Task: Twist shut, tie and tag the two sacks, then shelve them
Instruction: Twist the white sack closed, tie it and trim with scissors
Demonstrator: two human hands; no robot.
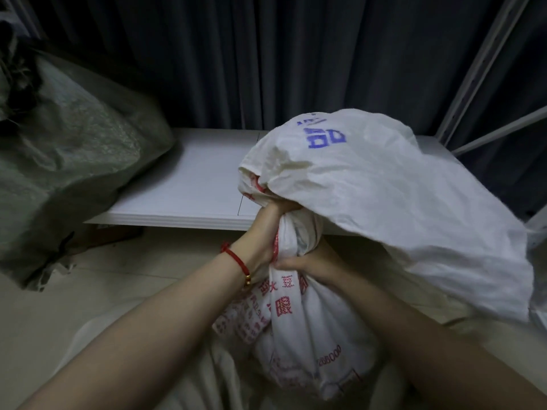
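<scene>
A white woven sack (307, 332) with red print stands between my knees, and its loose top with blue print flops over to the right. My left hand (263, 232), with a red cord bracelet on the wrist, grips the gathered neck of the sack high up. Just below it my right hand (307, 264) grips the same neck, fingers curled round the bunched cloth. A second sack, grey-green (68, 149), leans at the left with its end on the shelf; its top is dark and unclear. No tie or tag is visible.
A low white shelf board (192, 184) runs across the middle, in front of a dark curtain (266, 60). White metal frame bars (479, 75) of the rack rise at the right. Pale tiled floor (44, 315) lies below the shelf.
</scene>
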